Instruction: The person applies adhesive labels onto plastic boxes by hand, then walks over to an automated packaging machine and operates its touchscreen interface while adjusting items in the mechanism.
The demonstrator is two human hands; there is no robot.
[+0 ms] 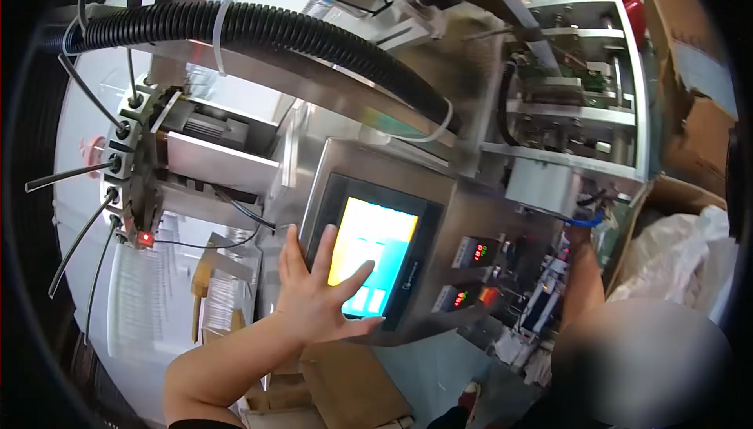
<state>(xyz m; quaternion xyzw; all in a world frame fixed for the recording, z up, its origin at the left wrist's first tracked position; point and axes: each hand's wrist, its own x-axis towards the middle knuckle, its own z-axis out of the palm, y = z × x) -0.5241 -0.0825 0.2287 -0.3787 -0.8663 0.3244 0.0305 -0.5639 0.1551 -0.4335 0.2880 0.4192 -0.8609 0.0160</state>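
Note:
My left hand [321, 296] is spread over a lit touch screen [398, 242] with yellow, white and blue areas. Its fingers are apart and hold nothing; the index finger lies over the screen's middle, but whether it touches the glass I cannot tell. The screen sits in a tilted metal control panel [427, 194]. On the right, a forearm that looks like my right arm [582, 276] reaches into the machine, near blue tubing [587, 221]. My right hand's fingers are hidden there, and a blurred round patch covers part of the arm's near end.
Two red-and-green digital displays [475, 252] are right of the screen. A thick black corrugated hose [259, 25] crosses above. A metal frame [576, 107] stands at upper right, beside cardboard boxes [702, 139] and white plastic [682, 260]. A flattened carton [353, 386] lies below.

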